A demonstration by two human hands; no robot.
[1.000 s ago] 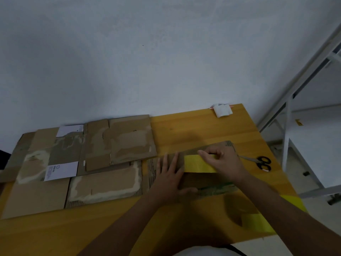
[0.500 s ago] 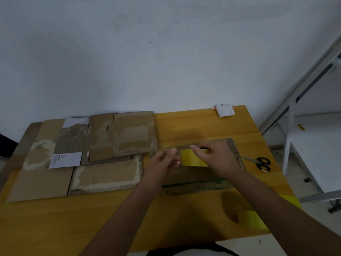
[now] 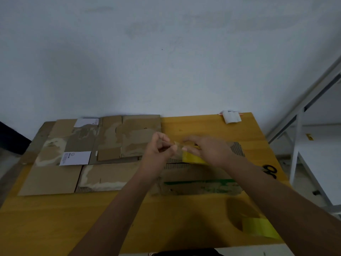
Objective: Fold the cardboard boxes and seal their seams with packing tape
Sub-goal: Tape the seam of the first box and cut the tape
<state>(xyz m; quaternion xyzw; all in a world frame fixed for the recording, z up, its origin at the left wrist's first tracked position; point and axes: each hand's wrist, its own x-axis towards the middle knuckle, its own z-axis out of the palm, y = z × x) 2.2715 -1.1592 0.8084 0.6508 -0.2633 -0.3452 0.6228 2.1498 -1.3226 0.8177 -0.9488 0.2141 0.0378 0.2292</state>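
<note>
Two hands are what it all comes down to here, but going outward from the person's edge of the wooden table (image 3: 166, 218): the tape roll (image 3: 258, 228) sits closest, at the table's near right corner, half under the right forearm, with nobody touching it. Past it, roughly mid-table, lies the flattened cardboard box (image 3: 199, 185) with the green print, still flat and not folded up yet. Just over its far edge the two hands meet on the yellow tape strip (image 3: 193, 158). A second ago the left hand (image 3: 158, 154) was pressed flat on the box and the strip was laid out along it; now that hand has come up off the cardboard and its fingers are curled in, pinching the strip's left end, which looks crumpled or stuck to itself. The right hand (image 3: 208, 150) has shifted too: fingers mostly straight and hovering over the strip, and whether it's actually gripping the tape is hard to say from this angle. So it looks like the strip got peeled back up instead of smoothed down, probably a redo, meaning this seam isn't sealed yet. The scissors (image 3: 270, 170) are off at the table's right edge, level with the hands. On the table's left side sits the stack of other flattened boxes (image 3: 92, 154), none folded, so there's loads left to do. A small white object (image 3: 231, 117) is at the table's far right corner.
</note>
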